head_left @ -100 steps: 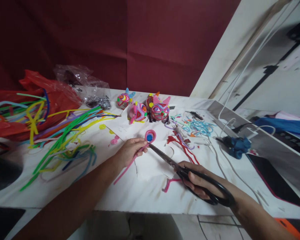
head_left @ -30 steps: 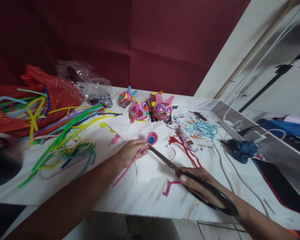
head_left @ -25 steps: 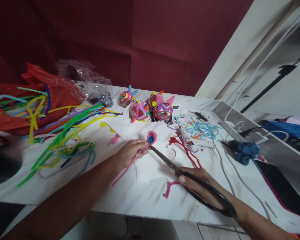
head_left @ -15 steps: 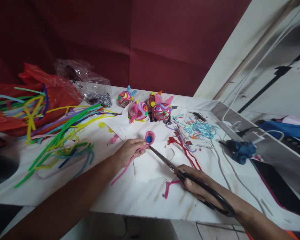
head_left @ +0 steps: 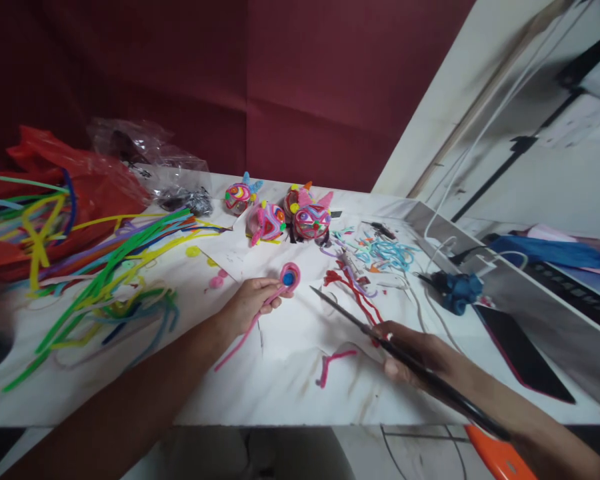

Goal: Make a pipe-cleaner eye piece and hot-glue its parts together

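Between the thumb and fingers of my left hand (head_left: 253, 303) is a pink pipe cleaner (head_left: 289, 288), coiled around a blue centre (head_left: 289, 277), with its loose tail hanging down toward the lower left. My right hand (head_left: 405, 350) grips a pair of long dark scissors (head_left: 347, 317). Their blades look closed, and the tip points at the coil from a short gap on its right. On the table below lies a bent magenta pipe cleaner piece (head_left: 330, 363). Red pipe cleaners (head_left: 363, 297) lie just beyond my right hand.
Several decorated balls (head_left: 313, 220) stand at the back. Bundled pipe cleaners (head_left: 125, 267) and a red plastic bag (head_left: 80, 173) lie on the left. Light blue scraps (head_left: 387, 255), a cable (head_left: 430, 313), a dark blue bunched item (head_left: 457, 291) and a black phone-like slab (head_left: 523, 350) lie on the right.
The scissors have drawn away from the coil toward the lower right, leaving a gap. My left hand still holds the pink coil. The whole view has shifted slightly.
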`<action>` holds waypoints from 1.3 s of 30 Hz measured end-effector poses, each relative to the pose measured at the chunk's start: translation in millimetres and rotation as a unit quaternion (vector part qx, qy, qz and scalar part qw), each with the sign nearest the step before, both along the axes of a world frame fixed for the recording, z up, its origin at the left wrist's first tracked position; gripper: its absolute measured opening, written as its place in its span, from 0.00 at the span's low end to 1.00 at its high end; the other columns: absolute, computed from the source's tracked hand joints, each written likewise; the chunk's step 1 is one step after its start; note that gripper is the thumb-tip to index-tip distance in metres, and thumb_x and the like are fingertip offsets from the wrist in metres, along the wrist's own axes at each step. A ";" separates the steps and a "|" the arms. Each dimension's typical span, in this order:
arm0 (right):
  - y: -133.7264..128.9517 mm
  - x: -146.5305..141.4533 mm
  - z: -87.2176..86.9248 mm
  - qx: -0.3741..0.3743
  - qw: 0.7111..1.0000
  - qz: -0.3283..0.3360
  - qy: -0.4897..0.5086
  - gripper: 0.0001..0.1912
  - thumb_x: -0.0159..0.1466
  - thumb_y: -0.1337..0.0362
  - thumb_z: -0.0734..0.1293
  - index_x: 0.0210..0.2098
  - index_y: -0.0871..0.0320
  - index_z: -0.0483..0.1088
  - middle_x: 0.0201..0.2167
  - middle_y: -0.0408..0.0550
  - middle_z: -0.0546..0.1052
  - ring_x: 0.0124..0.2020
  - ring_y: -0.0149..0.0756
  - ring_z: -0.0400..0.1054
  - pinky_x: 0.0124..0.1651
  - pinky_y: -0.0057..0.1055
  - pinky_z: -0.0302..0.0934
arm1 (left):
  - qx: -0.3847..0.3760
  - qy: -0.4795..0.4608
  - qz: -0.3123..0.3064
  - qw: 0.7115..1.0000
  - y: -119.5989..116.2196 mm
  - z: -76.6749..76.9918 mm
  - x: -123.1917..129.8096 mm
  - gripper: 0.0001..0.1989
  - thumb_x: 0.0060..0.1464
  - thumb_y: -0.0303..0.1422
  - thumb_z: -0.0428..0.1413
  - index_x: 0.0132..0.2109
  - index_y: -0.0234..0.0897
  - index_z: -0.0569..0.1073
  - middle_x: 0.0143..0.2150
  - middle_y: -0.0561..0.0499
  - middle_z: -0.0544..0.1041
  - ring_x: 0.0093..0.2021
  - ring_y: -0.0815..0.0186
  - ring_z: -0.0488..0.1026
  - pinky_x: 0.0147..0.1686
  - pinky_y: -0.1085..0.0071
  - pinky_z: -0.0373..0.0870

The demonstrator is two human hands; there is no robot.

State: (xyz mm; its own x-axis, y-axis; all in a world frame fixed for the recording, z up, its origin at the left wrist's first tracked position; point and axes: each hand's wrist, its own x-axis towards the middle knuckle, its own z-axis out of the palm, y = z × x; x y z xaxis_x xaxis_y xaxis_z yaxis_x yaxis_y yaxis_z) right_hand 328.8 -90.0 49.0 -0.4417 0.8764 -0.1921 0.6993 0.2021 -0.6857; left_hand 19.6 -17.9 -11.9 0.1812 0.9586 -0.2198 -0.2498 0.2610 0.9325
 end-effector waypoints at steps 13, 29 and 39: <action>29.1 68.9 -43.5 0.142 0.868 -0.306 -0.365 0.25 0.64 0.47 0.62 0.54 0.54 0.70 0.37 0.56 0.83 0.40 0.54 0.77 0.34 0.36 0.60 | 0.036 0.035 -0.019 0.999 -1.3 2.6 2.3 0.15 0.40 0.37 0.67 0.35 0.29 0.80 0.34 0.41 0.81 0.24 0.74 0.64 0.19 0.78 0.49; 55.1 47.8 -50.4 0.105 0.823 -0.436 -0.349 0.31 0.66 0.48 0.60 0.62 0.61 0.64 0.48 0.66 0.78 0.52 0.58 0.74 0.48 0.46 0.65 | 0.009 0.003 -0.003 1.000 -6.0 8.9 9.1 0.09 0.43 0.30 0.66 0.32 0.28 0.79 0.32 0.41 0.81 0.22 0.76 0.63 0.17 0.79 0.47; 40.5 1.8 -29.7 0.248 0.885 -0.346 -0.191 0.20 0.64 0.54 0.63 0.47 0.60 0.76 0.47 0.63 0.78 0.48 0.55 0.74 0.48 0.44 0.66 | 0.009 0.019 -0.007 1.000 -2.1 -0.7 10.3 0.08 0.45 0.31 0.65 0.32 0.30 0.79 0.32 0.42 0.81 0.21 0.76 0.62 0.16 0.78 0.45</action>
State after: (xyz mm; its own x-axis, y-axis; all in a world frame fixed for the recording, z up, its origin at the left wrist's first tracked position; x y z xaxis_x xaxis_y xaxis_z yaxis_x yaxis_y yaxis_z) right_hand 330.6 -49.5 19.2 0.2470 0.9298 0.2728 0.9348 -0.1545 -0.3197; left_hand 29.8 -20.0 -12.5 0.1875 0.9597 -0.2094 -0.2110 0.2476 0.9456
